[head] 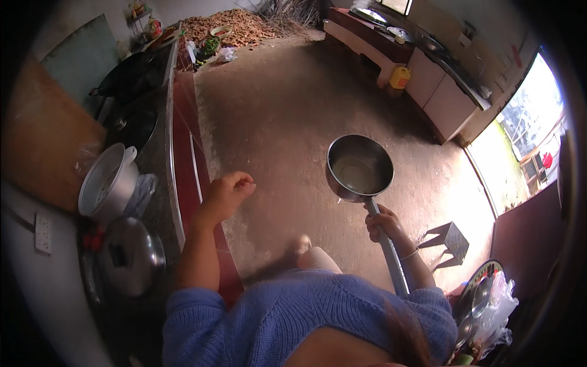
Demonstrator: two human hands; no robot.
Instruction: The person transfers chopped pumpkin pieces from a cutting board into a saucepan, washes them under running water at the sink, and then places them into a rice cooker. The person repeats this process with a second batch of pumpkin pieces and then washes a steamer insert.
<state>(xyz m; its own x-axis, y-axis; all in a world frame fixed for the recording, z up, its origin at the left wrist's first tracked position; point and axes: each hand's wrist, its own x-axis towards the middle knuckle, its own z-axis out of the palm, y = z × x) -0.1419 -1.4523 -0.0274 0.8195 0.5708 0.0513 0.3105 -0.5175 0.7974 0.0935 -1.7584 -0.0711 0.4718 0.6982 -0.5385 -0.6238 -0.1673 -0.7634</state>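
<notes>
My right hand [384,225] is wrapped around the long grey handle of a metal dipper [337,181]. Its deep round bowl is held over the floor, with a little cloudy liquid or wetness at the bottom. A few drops seem to hang below the bowl. My left hand [228,195] hovers beside the red-tiled counter edge, its fingers curled in, with nothing visible in them. Left of it on the counter are a white strainer pot [107,183], a domed metal lid [133,257] and a dark lidded wok [133,128].
A small metal stool [451,245] stands on the floor [275,114] at right, near a bright doorway [527,124]. Ahead are a brick stove [362,36], a yellow jug [400,78], and a heap of wood chips [229,25] with bowls before it. Plastic-bagged items [497,307] sit lower right.
</notes>
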